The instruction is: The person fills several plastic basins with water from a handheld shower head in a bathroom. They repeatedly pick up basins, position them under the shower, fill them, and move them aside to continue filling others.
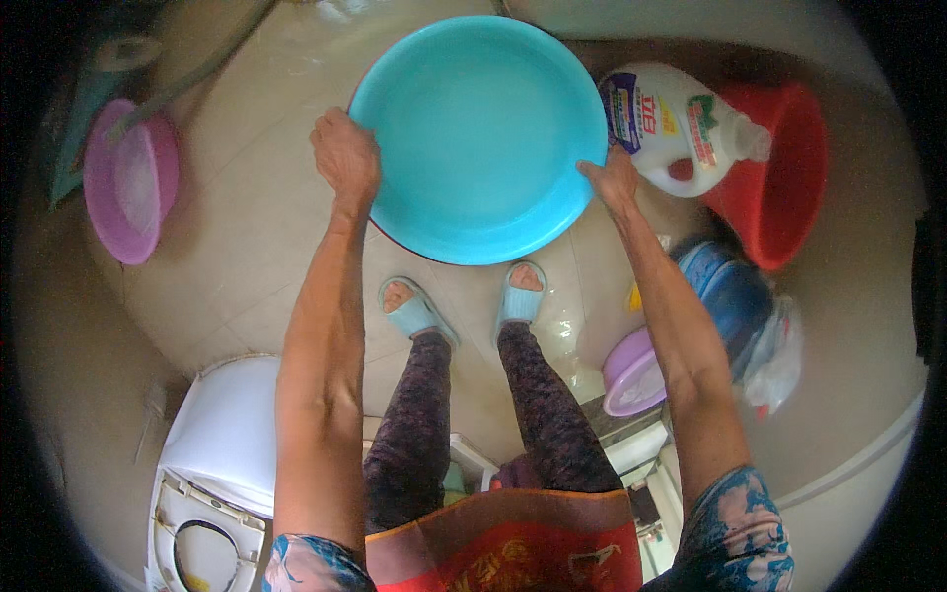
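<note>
A large round turquoise basin [478, 138] is held out in front of me over the tiled floor, its inside facing up and showing no objects. My left hand [346, 158] is closed round its left rim, the fingers on the outer side. On the right rim my right hand [614, 181] grips with the thumb over the edge, its other fingers mostly hidden. Just beyond the right hand is a white detergent jug [671, 128] with a handle, close to the basin's edge.
A red bucket [789, 178] lies behind the jug. Blue containers [725, 296], a clear plastic bag [774, 360] and a small purple basin [634, 373] are at right. Another purple basin [133, 183] stands far left. A white toilet [222, 424] is near left. My slippered feet [419, 311] are below the basin.
</note>
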Tool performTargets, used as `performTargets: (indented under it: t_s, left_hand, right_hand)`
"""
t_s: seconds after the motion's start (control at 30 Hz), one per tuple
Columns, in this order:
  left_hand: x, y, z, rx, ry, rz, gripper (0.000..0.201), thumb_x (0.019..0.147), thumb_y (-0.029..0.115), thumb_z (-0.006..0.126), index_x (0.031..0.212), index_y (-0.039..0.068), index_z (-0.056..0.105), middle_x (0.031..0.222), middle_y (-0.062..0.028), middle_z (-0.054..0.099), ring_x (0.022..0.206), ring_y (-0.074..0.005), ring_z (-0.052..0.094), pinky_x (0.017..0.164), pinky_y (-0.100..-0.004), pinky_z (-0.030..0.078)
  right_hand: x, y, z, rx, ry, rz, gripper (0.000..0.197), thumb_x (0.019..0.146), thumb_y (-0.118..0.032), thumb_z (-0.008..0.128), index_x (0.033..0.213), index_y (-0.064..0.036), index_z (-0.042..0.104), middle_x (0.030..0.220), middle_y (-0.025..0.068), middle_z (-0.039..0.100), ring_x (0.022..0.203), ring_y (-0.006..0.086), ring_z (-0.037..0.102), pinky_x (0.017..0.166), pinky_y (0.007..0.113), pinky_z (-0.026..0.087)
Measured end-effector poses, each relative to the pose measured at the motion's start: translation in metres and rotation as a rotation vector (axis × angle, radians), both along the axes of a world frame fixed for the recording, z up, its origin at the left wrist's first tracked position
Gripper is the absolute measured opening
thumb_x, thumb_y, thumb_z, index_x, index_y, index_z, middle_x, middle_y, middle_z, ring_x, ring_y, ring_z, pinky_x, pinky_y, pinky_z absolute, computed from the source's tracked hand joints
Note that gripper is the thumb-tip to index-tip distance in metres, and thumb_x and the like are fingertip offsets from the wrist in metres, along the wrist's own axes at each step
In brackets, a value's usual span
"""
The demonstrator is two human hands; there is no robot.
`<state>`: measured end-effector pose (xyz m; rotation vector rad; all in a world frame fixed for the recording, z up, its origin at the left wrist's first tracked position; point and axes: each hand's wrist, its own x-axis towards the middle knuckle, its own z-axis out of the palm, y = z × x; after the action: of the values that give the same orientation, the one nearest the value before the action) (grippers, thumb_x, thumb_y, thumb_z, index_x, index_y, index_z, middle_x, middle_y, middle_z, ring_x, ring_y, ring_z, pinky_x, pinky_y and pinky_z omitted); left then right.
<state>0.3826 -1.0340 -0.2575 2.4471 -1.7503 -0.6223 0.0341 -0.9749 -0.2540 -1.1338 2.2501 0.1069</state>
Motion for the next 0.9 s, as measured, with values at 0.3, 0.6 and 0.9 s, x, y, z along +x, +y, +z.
performTargets:
  t_s: [0.3, 0.6, 0.9]
  left_hand:
    - [0.009, -0.013, -0.002, 0.157, 0.015, 0.098, 0.032, 0.065, 0.021, 0.069, 0.087, 0.001, 0.058, 0.090, -0.0162, 0.061, 0.083, -0.0335, 0.061, 0.069, -0.0440, 0.048]
    - [0.040, 0.001, -0.007, 0.140, 0.513, 0.094, 0.025, 0.067, 0.018, 0.069, 0.080, 0.002, 0.055, 0.072, -0.0086, 0.056, 0.066, -0.0183, 0.054, 0.062, -0.0339, 0.045]
    - [0.037, 0.035, 0.127, 0.031, 0.605, -0.037, 0.015, 0.073, 0.011, 0.064, 0.075, 0.005, 0.050, 0.069, -0.0011, 0.047, 0.063, -0.0115, 0.040, 0.059, -0.0276, 0.035]
  right_hand:
    - [0.002, 0.007, 0.017, -0.152, -0.287, 0.011, 0.049, 0.070, -0.012, 0.064, 0.116, -0.0018, 0.050, 0.107, 0.0216, 0.059, 0.098, 0.0351, 0.058, 0.087, 0.043, 0.044]
    - [0.005, 0.019, 0.024, -0.198, -0.235, 0.028, 0.043, 0.075, -0.009, 0.062, 0.113, 0.0042, 0.049, 0.104, 0.0219, 0.059, 0.096, 0.0325, 0.059, 0.086, 0.041, 0.045]
    - [0.016, 0.070, 0.120, -0.189, -0.301, -0.160, 0.035, 0.077, -0.011, 0.062, 0.102, 0.0070, 0.045, 0.096, 0.0290, 0.057, 0.092, 0.0421, 0.057, 0.079, 0.047, 0.045]
